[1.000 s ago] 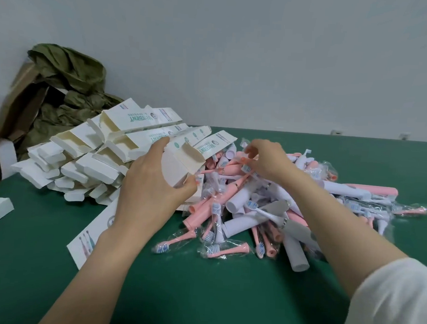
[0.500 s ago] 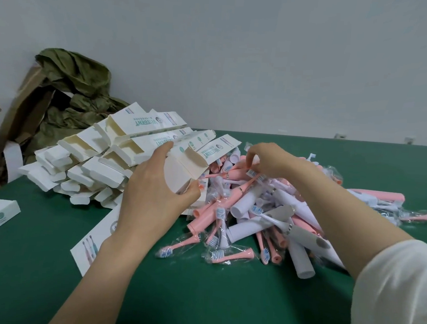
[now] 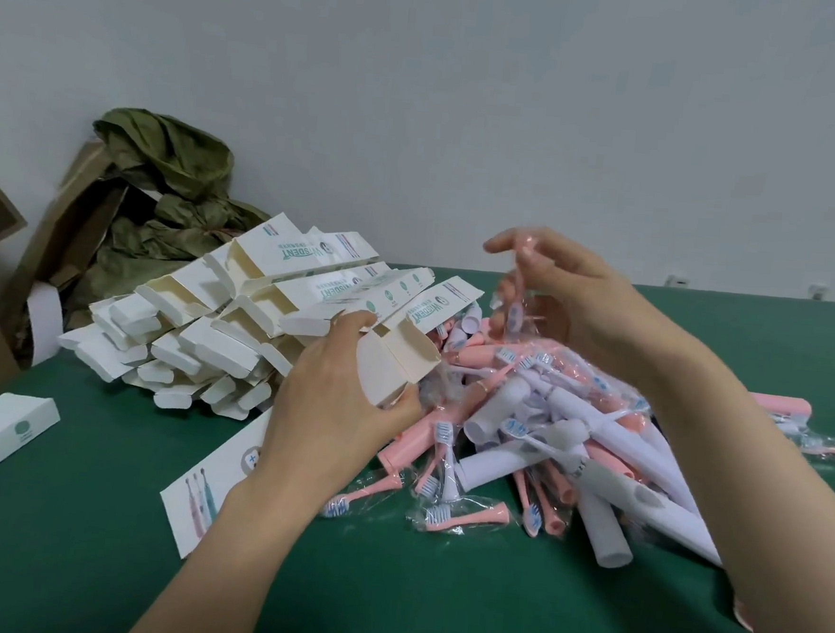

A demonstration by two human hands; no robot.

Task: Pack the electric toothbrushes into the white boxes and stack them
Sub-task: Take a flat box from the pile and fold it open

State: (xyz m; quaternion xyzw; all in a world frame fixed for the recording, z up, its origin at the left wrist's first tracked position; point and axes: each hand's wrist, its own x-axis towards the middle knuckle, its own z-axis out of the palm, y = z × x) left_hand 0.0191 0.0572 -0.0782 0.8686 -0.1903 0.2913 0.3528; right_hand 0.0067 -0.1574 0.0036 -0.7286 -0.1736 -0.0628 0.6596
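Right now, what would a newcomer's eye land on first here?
The jumbled pile of pink and white electric toothbrushes, right of centre on the green table, strikes first, with a heap of open white boxes at its left. Above them, the left hand holds an open box while the right hand pinches a bagged brush head.

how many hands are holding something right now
2. The left hand grips an open white box at centre; the right hand pinches a wrapped pink brush head above the toothbrush pile.
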